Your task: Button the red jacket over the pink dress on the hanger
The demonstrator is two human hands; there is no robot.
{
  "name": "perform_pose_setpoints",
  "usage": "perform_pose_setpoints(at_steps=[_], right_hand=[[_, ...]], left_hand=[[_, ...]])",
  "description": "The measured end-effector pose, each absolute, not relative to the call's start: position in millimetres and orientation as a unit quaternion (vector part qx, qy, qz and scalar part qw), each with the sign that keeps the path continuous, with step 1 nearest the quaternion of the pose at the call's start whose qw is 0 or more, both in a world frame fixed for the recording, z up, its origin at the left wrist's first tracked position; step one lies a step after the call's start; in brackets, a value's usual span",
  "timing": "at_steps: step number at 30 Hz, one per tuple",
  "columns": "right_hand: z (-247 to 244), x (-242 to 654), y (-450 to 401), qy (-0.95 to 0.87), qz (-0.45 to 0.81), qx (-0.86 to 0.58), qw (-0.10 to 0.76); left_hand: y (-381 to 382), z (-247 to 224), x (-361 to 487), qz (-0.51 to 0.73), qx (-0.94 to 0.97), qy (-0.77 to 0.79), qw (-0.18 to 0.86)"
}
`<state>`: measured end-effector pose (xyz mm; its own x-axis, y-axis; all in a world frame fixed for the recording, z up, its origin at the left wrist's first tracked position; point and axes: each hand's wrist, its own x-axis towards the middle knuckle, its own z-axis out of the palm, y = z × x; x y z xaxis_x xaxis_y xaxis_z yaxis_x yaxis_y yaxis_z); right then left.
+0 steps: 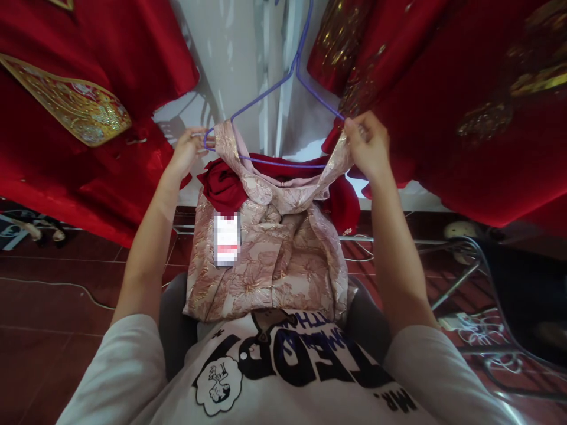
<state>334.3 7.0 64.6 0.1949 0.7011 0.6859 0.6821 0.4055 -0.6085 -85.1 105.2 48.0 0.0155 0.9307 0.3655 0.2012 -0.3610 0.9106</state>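
A pink and gold brocade dress lies over my lap, its shoulder straps on a thin purple clothes hanger. My left hand is at the hanger's left end, fingers closed around it beside the left strap. Between thumb and fingers, my right hand pinches the right strap at the hanger's other end, which the hand hides. A red fabric flower sits near the dress's left shoulder, above a blurred white tag. More red cloth shows behind the neckline.
Red garments with gold embroidery hang at left and right. A black chair stands at right, with white cables near its legs. Dark shoes are at far left. A cord crosses the red tiled floor.
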Motion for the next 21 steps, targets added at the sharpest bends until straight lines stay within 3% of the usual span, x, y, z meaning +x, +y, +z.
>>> perform_pose_setpoints(at_steps=[5, 10, 14, 21], right_hand=[[68, 333, 5, -0.634, 0.013, -0.565, 0.529], [72, 332, -1, -0.633, 0.021, -0.564, 0.530], [76, 328, -11, -0.640, 0.032, -0.553, 0.532], [85, 313, -47, -0.653, 0.028, -0.539, 0.531]], left_hand=[[87, 25, -108, 0.363, 0.712, 0.495, 0.340], [97, 32, -100, 0.494, 0.625, 0.523, 0.303], [122, 64, -84, 0.599, 0.550, 0.559, 0.165], [74, 127, -10, 0.601, 0.639, 0.480, 0.030]])
